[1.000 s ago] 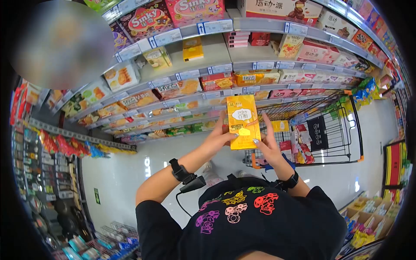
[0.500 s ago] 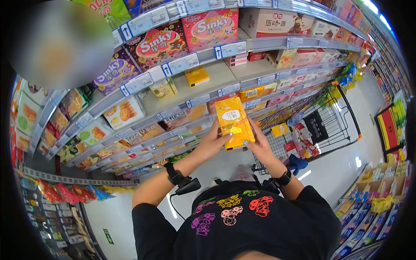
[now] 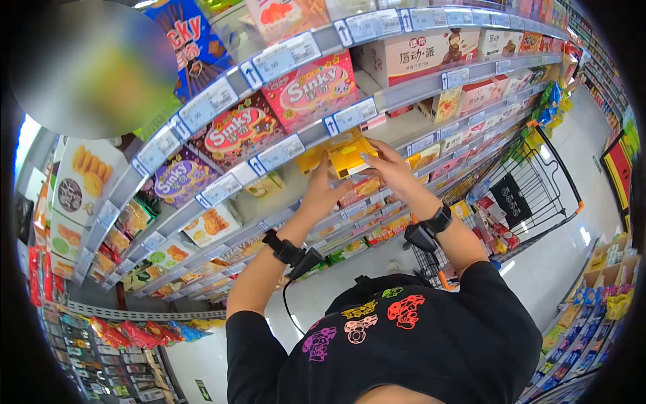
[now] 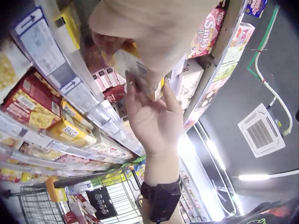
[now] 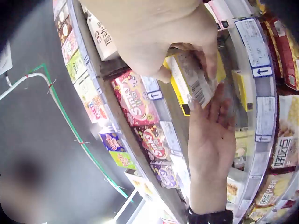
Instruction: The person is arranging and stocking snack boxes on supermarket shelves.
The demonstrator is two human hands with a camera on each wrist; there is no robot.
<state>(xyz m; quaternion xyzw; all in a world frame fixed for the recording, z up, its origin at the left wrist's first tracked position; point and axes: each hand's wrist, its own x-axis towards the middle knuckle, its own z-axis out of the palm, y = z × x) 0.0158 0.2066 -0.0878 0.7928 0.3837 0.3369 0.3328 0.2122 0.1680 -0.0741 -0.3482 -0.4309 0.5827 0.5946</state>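
Note:
Both hands hold a yellow Pejoy snack box point(image 3: 350, 152) at the front of a shelf, tilted away from the head camera. My right hand point(image 3: 392, 172) grips its right side, thumb on the near edge. On the left side, my left hand point(image 3: 321, 193) holds the lower corner between thumb and fingers. The right wrist view shows a barcode on the box's pale side point(image 5: 192, 79), with the left hand point(image 5: 211, 140) beneath it. A second yellow box point(image 3: 309, 161) stands on the shelf just left of the held one, partly hidden behind the left hand.
Sinky boxes point(image 3: 311, 89) line the shelf above, behind a rail of price tags point(image 3: 350, 120). Biscuit packs point(image 3: 212, 226) fill lower shelves at left. A shopping cart point(image 3: 531, 196) with several packages stands at right. Cartons point(image 3: 609, 259) are stacked at the lower right.
The hands have lifted the yellow box forward from in front of the body to the shelf, and it has tilted. The head view has turned, bringing upper-shelf boxes closer.

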